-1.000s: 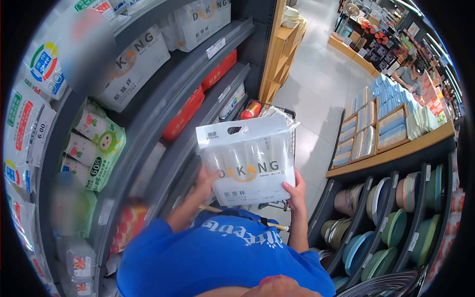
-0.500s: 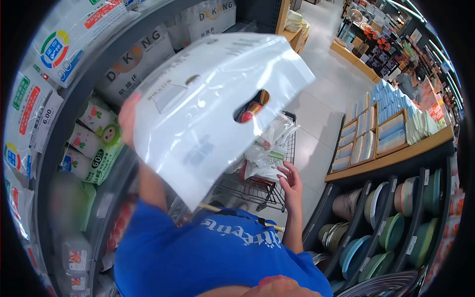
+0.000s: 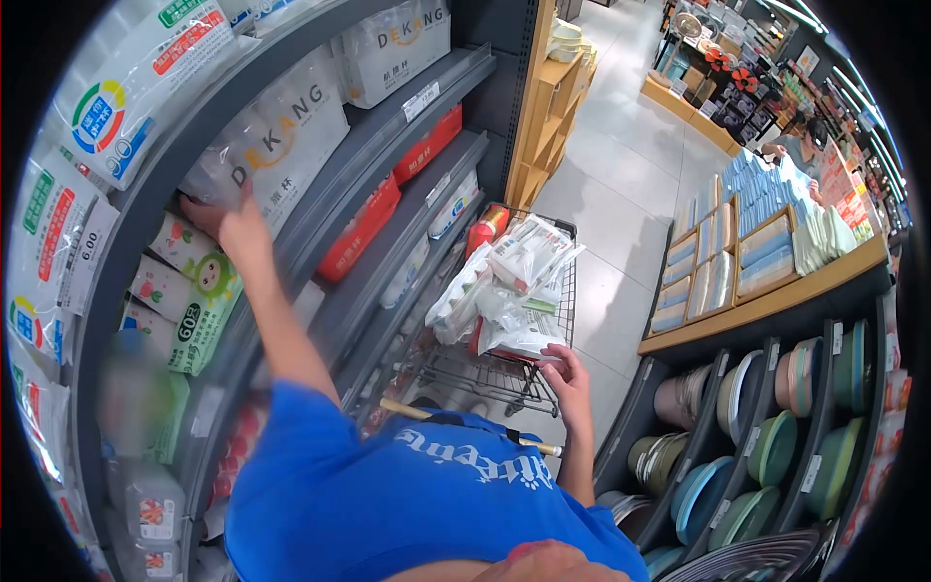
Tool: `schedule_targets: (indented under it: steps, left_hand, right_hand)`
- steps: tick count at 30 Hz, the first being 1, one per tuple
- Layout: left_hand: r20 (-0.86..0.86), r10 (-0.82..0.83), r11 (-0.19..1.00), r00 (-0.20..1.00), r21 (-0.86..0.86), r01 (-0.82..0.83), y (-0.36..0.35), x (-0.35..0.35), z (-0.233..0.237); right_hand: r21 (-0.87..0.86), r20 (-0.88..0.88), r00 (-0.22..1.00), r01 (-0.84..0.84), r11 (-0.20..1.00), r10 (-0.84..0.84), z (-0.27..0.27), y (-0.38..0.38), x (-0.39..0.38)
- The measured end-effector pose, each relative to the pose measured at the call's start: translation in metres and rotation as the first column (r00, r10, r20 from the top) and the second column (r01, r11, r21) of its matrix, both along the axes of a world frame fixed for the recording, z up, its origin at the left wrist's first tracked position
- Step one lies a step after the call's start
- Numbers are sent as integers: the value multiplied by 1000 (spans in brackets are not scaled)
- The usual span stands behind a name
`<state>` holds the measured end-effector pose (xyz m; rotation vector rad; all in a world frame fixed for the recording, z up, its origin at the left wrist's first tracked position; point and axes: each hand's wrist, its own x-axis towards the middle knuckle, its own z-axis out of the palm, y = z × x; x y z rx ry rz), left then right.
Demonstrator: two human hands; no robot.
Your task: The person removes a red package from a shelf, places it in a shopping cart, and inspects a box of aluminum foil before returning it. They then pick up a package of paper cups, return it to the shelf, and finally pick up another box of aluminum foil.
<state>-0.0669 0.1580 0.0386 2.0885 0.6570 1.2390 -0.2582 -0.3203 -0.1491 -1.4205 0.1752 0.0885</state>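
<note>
My left hand reaches into the shelf on the left, its fingers curled at the lower left end of a clear-wrapped DEKANG cup pack. Part of those fingers is hidden behind the plastic. Beneath the hand lies a green-and-white tissue pack. My right hand hangs over the near edge of the shopping cart, fingers apart and slightly bent, with nothing in it. Close to its fingertips are white plastic-wrapped packages in the cart.
A second DEKANG pack stands farther along the shelf, with red boxes one level below. On the right, bowls fill slanted racks beneath a wooden display of folded cloths. Beyond it stands another person. A tiled aisle runs ahead.
The large white bag with a handle hole, raised in my left hand before, no longer blocks the view. That hand has moved down-left to the shelved pack. My right hand has barely shifted.
</note>
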Motion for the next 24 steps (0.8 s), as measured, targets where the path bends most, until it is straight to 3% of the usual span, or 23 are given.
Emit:
schedule_targets:
  steps: [2,7,16,19,24]
  left_hand:
    - [-106,63,998,992,27,-61,13,10,-12]
    - [-37,178,952,983,260,-162,-13,14,19]
    - [-291,302,944,908,226,-242,-17,16,41]
    - [-316,285,950,905,216,-224,-12,15,43]
    - [-216,153,981,964,147,-123,-19,6,45]
  right_hand:
    - [-13,-6,1000,-1,1000,1,-3,2,-1]
    - [-81,12,1000,-6,997,7,-7,7,3]
    - [-109,23,999,-25,994,27,-12,10,10]
    - [-132,7,999,-44,990,45,-17,11,12]
    - [-199,3,996,-92,976,94,-18,13,13]
